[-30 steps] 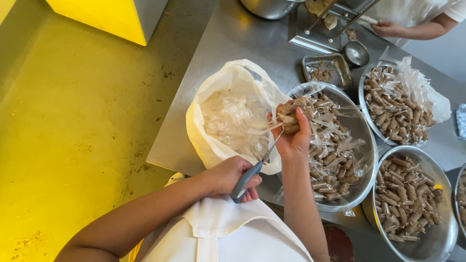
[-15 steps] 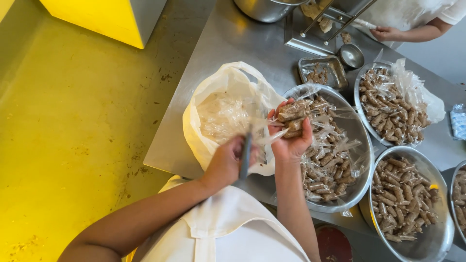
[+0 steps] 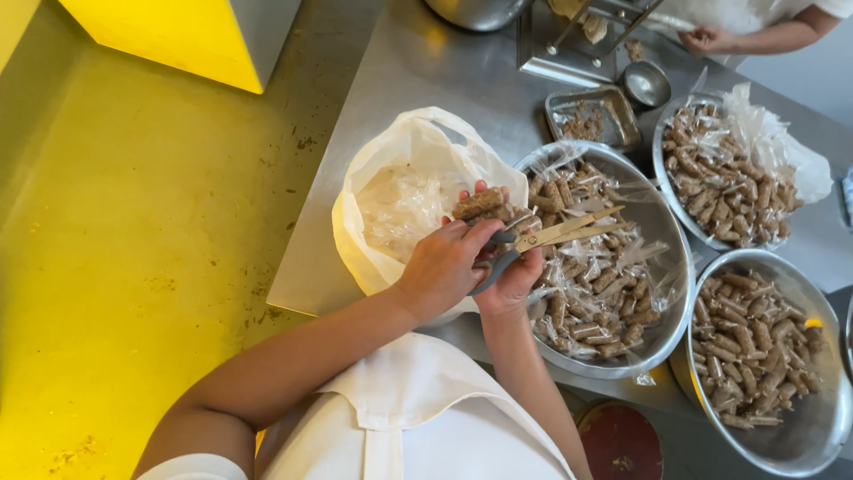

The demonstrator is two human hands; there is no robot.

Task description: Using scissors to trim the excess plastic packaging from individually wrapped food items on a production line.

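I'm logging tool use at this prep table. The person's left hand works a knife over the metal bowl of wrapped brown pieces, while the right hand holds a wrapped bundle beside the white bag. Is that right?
Not quite: the tool is a pair of scissors, not a knife, as the head view shows. The left hand works them over the metal bowl of wrapped brown pieces, while the right hand holds a wrapped bundle beside the white bag.

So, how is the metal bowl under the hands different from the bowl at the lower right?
The bowl under the hands holds brown sticks mixed with much loose clear plastic wrap; the lower right bowl shows brown sticks with almost no loose plastic. The first sits fully in view; the second is cut off by the picture's edge. The left hand holds scissors over the first bowl; no hand is near the second. Both are round, shiny metal.
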